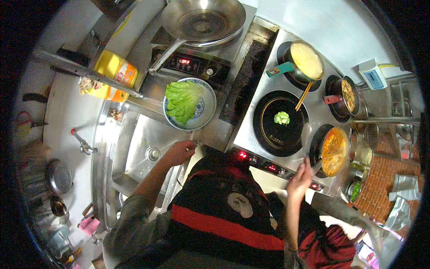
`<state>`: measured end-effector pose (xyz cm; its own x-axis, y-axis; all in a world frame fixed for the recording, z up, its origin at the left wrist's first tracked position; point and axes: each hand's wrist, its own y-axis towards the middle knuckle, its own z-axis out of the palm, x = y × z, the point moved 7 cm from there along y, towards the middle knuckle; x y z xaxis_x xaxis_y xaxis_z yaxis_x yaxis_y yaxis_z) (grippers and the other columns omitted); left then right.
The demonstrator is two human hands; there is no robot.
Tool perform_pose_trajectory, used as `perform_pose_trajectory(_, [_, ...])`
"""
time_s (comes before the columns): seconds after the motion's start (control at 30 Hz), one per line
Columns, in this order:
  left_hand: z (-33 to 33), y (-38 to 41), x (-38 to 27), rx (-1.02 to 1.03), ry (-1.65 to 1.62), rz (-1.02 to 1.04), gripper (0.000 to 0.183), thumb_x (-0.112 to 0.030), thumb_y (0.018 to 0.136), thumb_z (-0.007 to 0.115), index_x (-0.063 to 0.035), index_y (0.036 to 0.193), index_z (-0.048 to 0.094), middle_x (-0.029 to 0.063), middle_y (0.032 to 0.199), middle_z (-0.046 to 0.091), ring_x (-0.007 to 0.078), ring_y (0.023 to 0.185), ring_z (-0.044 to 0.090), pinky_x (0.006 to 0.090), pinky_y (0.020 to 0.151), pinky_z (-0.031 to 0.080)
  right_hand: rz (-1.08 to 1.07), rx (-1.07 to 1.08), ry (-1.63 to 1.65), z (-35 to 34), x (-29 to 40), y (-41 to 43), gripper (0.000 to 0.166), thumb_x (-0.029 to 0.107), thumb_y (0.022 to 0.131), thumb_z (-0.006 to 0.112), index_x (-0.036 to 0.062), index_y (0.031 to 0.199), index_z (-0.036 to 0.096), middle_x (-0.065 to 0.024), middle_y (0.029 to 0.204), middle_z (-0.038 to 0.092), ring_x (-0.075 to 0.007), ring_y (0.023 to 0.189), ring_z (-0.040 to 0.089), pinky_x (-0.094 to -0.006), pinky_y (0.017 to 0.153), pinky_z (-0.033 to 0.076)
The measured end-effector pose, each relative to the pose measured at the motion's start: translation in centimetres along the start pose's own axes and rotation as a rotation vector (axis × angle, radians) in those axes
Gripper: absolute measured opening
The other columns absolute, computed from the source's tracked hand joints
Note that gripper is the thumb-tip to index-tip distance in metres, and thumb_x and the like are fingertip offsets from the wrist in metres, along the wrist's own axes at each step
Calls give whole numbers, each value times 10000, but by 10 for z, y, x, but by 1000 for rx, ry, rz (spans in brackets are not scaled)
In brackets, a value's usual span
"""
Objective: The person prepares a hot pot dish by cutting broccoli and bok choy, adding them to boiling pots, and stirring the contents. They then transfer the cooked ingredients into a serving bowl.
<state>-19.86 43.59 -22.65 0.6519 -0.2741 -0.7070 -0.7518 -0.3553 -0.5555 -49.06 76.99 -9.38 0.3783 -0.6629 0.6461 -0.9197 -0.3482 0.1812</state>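
Observation:
My left hand [183, 153] is curled over the edge of the steel sink [134, 148], just below a white-and-blue bowl [210, 114]. A small pale spot shows at its fingertips; whether it grips anything is unclear. Inside the bowl lies a green lettuce leaf [183, 101]. My right hand [300, 178] is blurred, beside a pan of orange-red food [335, 151]. A blurred, pale, see-through shape and a metallic handle show near its fingers; its hold on them cannot be told. A pale-green vegetable piece [282, 118] lies on a black round hob [268, 134].
A steel wok [205, 20] sits at the top. Chopsticks [304, 95] lean from a pot of pale yellow food [306, 60]. A smaller pot [349, 94] stands right of it. A yellow container [112, 74] stands left. Someone in red patterned clothing [327, 245] is at lower right.

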Motion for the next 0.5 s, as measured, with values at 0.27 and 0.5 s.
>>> perform_pose_trajectory(0.27, [-101,23,-34,-317,151,210,245,-105,849,561,-56,1083,613,174,1043,636,354,963,603,410,838,485,158,-98,-337,78,-29,-11,363,137,925,514,-15,1252,476,-246,975,560,-415,900,559,-458,788,460])
perform_pose_trajectory(0.5, [-130,-59,-116,194,56,331,362,-93,812,618,-46,1170,587,167,1110,619,270,975,622,382,794,516,196,-90,-267,83,-46,-18,537,172,864,588,18,1326,361,-241,1119,522,-437,920,578,-499,791,482])
